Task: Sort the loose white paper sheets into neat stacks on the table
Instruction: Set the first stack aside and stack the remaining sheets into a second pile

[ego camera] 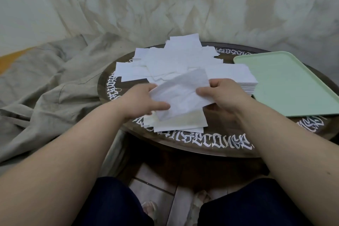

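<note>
Nearest the person, a small pile of sheets (180, 124) lies at the near edge of the round dark table (211, 143), its edges not yet squared. Just above it, both hands hold one thin sheet (180, 93) lifted off the table and tilted. The left hand (145, 102) has its grip closed on the sheet's left edge, thumb on top and fingers under; the right hand (222, 93) pinches the right edge the same way.

The step in hand looks like carrying this sheet to a stack. To do it well, keep the paper lightly taut between the two grips so it does not sag or crease, bring it level, line up two corners with the stack below, then let go with both hands together.

To the right, a neat thick stack (238, 79) sits just beside a pale green tray (293, 86), perhaps touching it. Farther back, the loose heap (174, 58) spreads across the far half of the table, overlapping at many angles, so much sorting is left. A beige cloth (45, 79) lies beyond on the left.
</note>
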`<action>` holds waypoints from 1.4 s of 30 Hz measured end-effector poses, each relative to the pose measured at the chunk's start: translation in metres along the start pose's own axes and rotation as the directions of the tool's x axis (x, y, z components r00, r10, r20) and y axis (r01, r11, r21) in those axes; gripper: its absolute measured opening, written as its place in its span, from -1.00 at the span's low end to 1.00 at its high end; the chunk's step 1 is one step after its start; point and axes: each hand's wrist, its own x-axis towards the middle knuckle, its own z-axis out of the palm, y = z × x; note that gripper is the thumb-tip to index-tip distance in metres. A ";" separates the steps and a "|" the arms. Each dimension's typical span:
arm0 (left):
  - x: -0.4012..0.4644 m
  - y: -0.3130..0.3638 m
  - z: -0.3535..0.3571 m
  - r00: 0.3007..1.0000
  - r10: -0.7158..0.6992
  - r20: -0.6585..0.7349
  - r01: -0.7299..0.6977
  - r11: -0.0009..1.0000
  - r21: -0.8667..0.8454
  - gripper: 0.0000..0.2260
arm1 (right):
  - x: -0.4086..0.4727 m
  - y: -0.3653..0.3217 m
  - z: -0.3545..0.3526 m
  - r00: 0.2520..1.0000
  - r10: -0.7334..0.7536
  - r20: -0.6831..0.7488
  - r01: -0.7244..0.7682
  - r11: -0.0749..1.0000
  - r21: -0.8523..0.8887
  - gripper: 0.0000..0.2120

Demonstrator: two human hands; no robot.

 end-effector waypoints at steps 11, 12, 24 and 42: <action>0.009 -0.047 0.015 0.982 0.085 -0.170 0.010 0.870 0.493 -0.68 | 0.003 0.032 -0.025 0.966 -0.039 -0.257 -0.075 0.905 -0.418 -0.84; 0.012 -0.048 0.017 0.984 0.100 -0.144 -0.012 0.857 0.515 -0.63 | 0.004 0.032 -0.026 0.959 -0.054 -0.279 -0.062 0.918 -0.392 -0.84; 0.024 -0.053 0.025 0.963 0.146 -0.227 -0.003 0.846 0.533 -0.70 | 0.009 0.027 -0.020 0.891 -0.178 -0.419 0.098 0.974 -0.206 -0.72; 0.000 -0.080 0.011 0.967 0.255 -0.022 -0.163 0.682 0.713 -0.54 | 0.016 0.030 0.006 0.923 -0.111 -0.368 0.110 0.994 -0.024 -0.78</action>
